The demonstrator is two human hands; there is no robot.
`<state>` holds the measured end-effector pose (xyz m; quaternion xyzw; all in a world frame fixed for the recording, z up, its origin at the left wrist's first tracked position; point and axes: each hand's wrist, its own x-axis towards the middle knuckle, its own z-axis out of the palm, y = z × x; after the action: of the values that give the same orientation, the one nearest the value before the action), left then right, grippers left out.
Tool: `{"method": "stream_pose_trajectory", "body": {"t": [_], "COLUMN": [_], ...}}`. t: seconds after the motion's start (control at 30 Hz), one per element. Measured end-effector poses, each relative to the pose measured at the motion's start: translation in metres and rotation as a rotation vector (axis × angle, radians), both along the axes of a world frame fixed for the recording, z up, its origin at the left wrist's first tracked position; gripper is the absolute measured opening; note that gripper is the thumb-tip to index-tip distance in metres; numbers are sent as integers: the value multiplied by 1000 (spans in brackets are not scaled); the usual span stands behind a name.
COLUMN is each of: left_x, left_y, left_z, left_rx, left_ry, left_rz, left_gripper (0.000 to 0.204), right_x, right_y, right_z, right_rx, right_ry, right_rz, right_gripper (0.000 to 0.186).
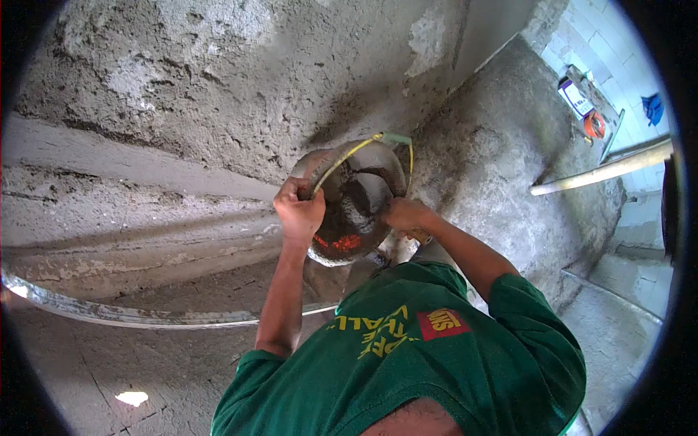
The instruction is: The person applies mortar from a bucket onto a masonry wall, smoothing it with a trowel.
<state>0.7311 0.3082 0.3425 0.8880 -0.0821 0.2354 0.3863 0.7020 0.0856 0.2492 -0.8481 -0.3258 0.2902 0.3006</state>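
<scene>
A round bucket (396, 166) is in front of my body, close to the rough wall. Its inside is smeared with wet grey mortar (356, 200), and a reddish-orange patch shows low on the near side. A yellow wire handle (356, 149) with a green grip arches over the far rim. My left hand (299, 211) is closed on the bucket's left rim, thumb up beside the handle's end. On the right side my right hand (407, 218) is closed at the rim, its fingertips partly hidden.
A rough plastered wall (218, 80) with a ledge (131, 163) fills the far left. A long metal strip (145, 312) crosses at lower left. Rightward, a pale pole (603, 168) juts in; beyond lie a boxed pack (576, 98), an orange roll (594, 125) and a blue item (653, 109).
</scene>
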Motion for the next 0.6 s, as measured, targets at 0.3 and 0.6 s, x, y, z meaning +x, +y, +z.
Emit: {"method": "stream_pose_trajectory", "body": {"t": [0.3,0.6], "left_x": [-15,-5], "left_y": [-16,-4], "left_z": [-2,-22], "left_rx": [-165,-181], "left_ry": [116,123], "left_rz": [28,287], "left_gripper": [13,14], "right_x": [-54,-50], "right_y": [20,11], "right_z": [-43,-6], "right_rx": [368,614], "right_ry": [933,1034], "right_rz": [-257,-209], "right_gripper": [55,39]}}
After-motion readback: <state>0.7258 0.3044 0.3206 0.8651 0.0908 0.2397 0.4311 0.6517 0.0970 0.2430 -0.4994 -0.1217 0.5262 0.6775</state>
